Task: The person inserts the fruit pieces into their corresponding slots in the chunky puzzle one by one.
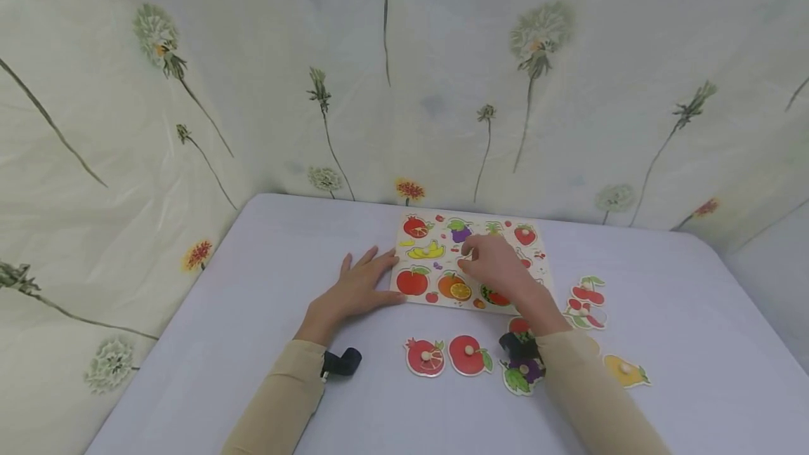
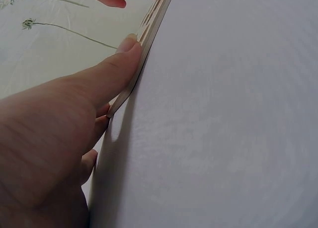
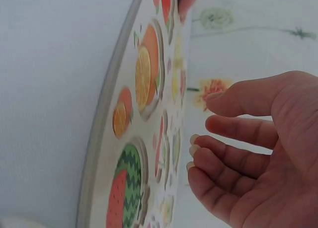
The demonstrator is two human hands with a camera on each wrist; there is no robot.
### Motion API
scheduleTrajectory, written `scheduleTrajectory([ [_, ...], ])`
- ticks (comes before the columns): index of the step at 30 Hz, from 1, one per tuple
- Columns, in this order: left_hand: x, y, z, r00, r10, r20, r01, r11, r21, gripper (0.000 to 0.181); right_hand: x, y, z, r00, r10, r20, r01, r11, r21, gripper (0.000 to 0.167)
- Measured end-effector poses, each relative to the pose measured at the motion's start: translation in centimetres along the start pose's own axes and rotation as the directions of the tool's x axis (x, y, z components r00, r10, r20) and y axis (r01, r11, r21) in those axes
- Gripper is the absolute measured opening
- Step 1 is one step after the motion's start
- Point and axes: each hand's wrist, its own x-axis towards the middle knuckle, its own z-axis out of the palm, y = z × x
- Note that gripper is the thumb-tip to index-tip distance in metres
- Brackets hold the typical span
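Note:
A fruit puzzle board point(image 1: 435, 276) lies flat at the back of the table, with a yellow banana piece point(image 1: 426, 251) and a strawberry piece point(image 1: 525, 234) in it. My left hand point(image 1: 359, 288) rests at the board's left edge, fingers spread and straight. The left wrist view shows the thumb point(image 2: 107, 76) against the board's edge. Over the middle of the board hovers my right hand point(image 1: 499, 265). In the right wrist view its fingers point(image 3: 226, 156) are loosely bent, thumb and index apart, with nothing between them. It hides part of the board's middle.
Knobbed pieces lie before the board: a pomegranate point(image 1: 425, 358), a red apple point(image 1: 470, 355) and purple grapes point(image 1: 520, 378), partly behind the right wrist's black camera point(image 1: 520, 347). To the right lie cherries point(image 1: 588, 292) and a yellow pear-like piece point(image 1: 626, 371). A flowered curtain point(image 1: 430, 90) hangs behind.

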Motion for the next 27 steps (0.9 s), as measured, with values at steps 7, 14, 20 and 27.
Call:
scheduleTrajectory([
  [7, 0.1, -0.2, 0.1, 1.0, 0.014, -0.007, -0.015, 1.0, -0.004, 0.085, -0.8, -1.1, 1.0, 0.998, 0.039, 0.05, -0.041, 0.999, 0.035, 0.029],
  [14, 0.1, -0.1, 0.1, 1.0, 0.018, -0.009, -0.018, 1.0, -0.001, 0.084, -1.6, -1.6, 1.6, 0.993, 0.033, 0.109, -0.046, 0.992, 0.12, 0.024],
  [20, 0.1, 0.0, 0.1, 1.0, 0.006, -0.008, -0.006, 1.0, 0.013, 0.085, -2.3, -2.1, 2.1, 0.993, 0.004, 0.115, -0.019, 0.991, 0.136, 0.024],
  [27, 0.0, 0.1, -0.1, 1.0, -0.001, 0.0, 0.001, 1.0, 0.013, 0.087, -3.0, -3.1, 2.5, 0.989, -0.081, 0.127, 0.07, 0.994, 0.086, 0.017],
])
